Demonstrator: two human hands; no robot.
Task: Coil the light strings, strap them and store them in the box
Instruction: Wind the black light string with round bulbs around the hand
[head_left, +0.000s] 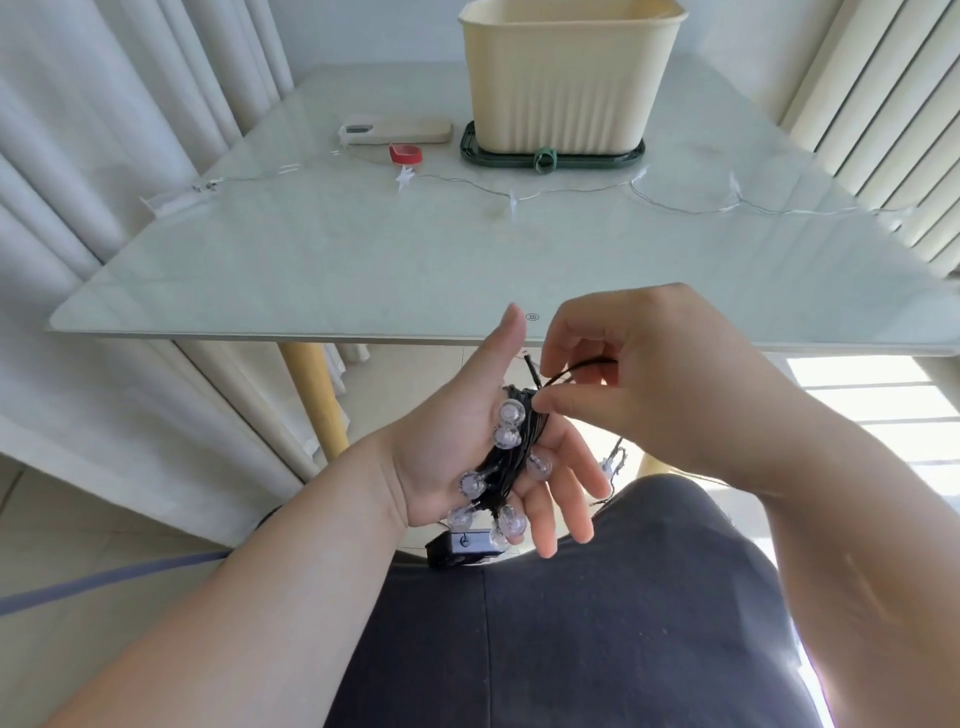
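Before table (363, 260), coil (511, 457) across left hand (452, 441)

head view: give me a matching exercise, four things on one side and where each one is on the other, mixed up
1 black light string
2 clear light string
3 red strap
4 box

a on a dark green tray
b stretched across the table
c coiled on the left hand
d on the table beside a beige case

Pairs: 1-c, 2-b, 3-d, 4-a
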